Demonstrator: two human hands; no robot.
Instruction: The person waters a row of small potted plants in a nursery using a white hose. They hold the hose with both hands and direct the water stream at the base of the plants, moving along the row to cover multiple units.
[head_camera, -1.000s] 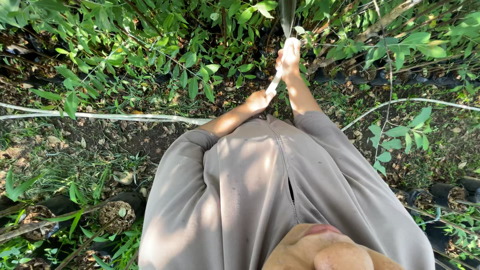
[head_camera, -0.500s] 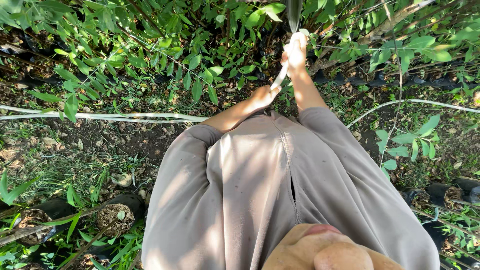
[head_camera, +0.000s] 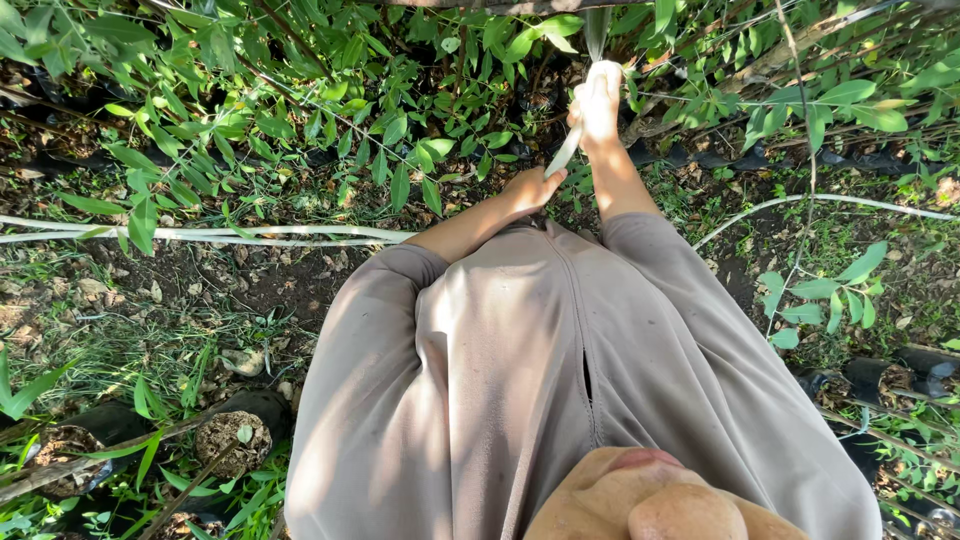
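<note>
**Both hands on a pale strip among the saplings**

Your right hand (head_camera: 600, 105) is closed around the upper part of a pale strip (head_camera: 565, 152), up by a thin stem (head_camera: 596, 30). Below it, your left hand (head_camera: 530, 187) meets the strip's lower end; its grip is unclear. Leafy branches (head_camera: 300, 110) surround both; a white hose (head_camera: 200, 235) crosses the soil.

person in a loose taupe-grey long-sleeved garment (head_camera: 500, 400) with a centre front seam, sleeves pushed up to bare forearms and bare hands.
</note>
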